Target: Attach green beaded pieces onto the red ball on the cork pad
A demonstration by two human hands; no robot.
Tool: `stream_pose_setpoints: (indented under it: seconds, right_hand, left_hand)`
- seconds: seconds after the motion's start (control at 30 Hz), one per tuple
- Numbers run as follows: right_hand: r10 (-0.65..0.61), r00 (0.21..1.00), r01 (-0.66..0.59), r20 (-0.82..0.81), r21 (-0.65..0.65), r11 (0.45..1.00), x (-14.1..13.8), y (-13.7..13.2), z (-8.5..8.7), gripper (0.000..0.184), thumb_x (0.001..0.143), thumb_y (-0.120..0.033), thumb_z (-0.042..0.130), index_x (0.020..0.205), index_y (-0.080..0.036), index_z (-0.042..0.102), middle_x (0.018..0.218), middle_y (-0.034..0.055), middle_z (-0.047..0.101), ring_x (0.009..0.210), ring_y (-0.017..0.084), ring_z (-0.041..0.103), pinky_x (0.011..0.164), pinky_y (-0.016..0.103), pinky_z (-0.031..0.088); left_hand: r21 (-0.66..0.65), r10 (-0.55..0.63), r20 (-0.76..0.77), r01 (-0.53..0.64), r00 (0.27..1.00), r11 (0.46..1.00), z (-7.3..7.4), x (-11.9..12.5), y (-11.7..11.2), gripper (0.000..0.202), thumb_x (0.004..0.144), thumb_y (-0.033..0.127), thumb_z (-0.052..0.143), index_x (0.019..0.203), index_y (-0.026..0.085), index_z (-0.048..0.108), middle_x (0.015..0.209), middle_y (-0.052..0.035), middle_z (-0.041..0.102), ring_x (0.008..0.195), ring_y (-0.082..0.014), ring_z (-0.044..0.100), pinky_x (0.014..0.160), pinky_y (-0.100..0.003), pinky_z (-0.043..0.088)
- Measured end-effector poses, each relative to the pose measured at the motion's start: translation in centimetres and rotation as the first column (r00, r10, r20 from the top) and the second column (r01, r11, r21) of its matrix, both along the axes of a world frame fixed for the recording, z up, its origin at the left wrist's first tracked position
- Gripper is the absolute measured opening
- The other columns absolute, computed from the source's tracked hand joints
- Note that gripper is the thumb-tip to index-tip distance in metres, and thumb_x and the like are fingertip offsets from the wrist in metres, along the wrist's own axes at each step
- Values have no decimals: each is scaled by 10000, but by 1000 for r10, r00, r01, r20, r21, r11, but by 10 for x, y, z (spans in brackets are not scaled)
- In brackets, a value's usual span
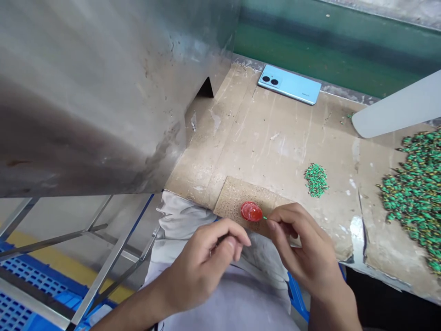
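Observation:
My right hand (305, 243) pinches a small green piece (264, 218) between thumb and forefinger. Its tip sits at the right edge of a small red dish (251, 211), which has a glossy red inside. Under the dish lies a speckled brown cardboard piece (230, 195) at the table's near edge. My left hand (210, 259) hovers over my lap, left of the right hand and nearer to me than the dish. Its fingers are curled in against the thumb, and whatever they may hold is hidden.
A small heap of green pieces (316, 180) lies beyond my right hand. Farther right spreads a large pile of green and dark pieces (416, 193). A light blue phone (292, 85) and a white tube-like object (399, 108) are at the back. A large metal housing (103, 101) stands left.

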State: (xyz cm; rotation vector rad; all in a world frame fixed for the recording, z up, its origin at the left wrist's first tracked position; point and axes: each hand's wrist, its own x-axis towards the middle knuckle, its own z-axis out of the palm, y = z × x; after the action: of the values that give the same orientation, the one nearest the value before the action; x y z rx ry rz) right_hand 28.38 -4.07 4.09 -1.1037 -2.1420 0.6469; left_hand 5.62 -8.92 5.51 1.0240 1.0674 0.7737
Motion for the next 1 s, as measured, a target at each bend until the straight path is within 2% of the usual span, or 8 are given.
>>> stream_pose_setpoints:
  seconds: [0.17,0.33,0.43,0.57,0.7,0.83,1.0]
  right_hand:
    - [4,999,-3,53,-29,1000,-3,6,-2,117,1028,-88,622,1073,-195,611,918,30,636,776,140,610,646,265,491]
    - [22,997,-19,76,-37,999,-4,7,-1,99,1041,-108,611,1069,-202,602,912,27,635,776,148,606,652,281,486]
    - [34,994,-29,101,-50,998,-4,7,0,98,1046,-113,606,1059,-209,596,907,22,629,768,151,598,657,293,482]
    - [36,993,-31,110,-51,998,-5,8,1,110,1037,-100,618,1063,-205,595,920,22,629,793,150,602,682,294,485]
    - [43,993,-37,108,-51,998,-5,8,3,129,1030,-77,623,1062,-199,598,920,21,627,808,145,601,697,285,486]
    - [42,996,-36,80,-72,997,1,6,8,129,1031,-74,617,1059,-199,605,913,16,621,771,127,578,658,264,469]
    - [-33,999,34,29,-56,998,12,-1,10,142,1027,-62,604,1015,-204,596,884,8,599,716,115,541,596,252,431]
  left_hand:
    - [-35,145,154,-141,978,989,-7,-12,-1,306,1036,66,399,1075,211,666,910,-29,637,765,-158,509,709,-276,445]
    - [26,293,207,-304,934,952,-11,-13,0,286,1081,62,418,1081,205,666,970,-36,674,782,-141,611,692,-253,499]
    - [93,348,167,-366,922,926,-12,-12,1,284,1089,47,449,1099,220,675,1013,-24,709,863,-136,674,775,-246,555]
    - [156,386,137,-405,912,901,-14,-11,3,278,1096,51,486,1135,242,684,1092,-17,753,990,-139,741,898,-244,611]
    - [120,387,195,-413,901,903,-15,-8,6,232,1089,94,570,1175,255,713,1216,-25,766,1174,-177,772,1051,-280,630]
    - [82,393,195,-415,898,906,-17,-8,7,269,1036,85,684,1199,289,747,1242,10,782,1205,-157,779,1057,-201,618]
    - [203,443,81,-450,893,869,-23,-7,4,251,1034,74,692,1155,281,765,1148,6,846,1140,-149,802,1025,-210,643]
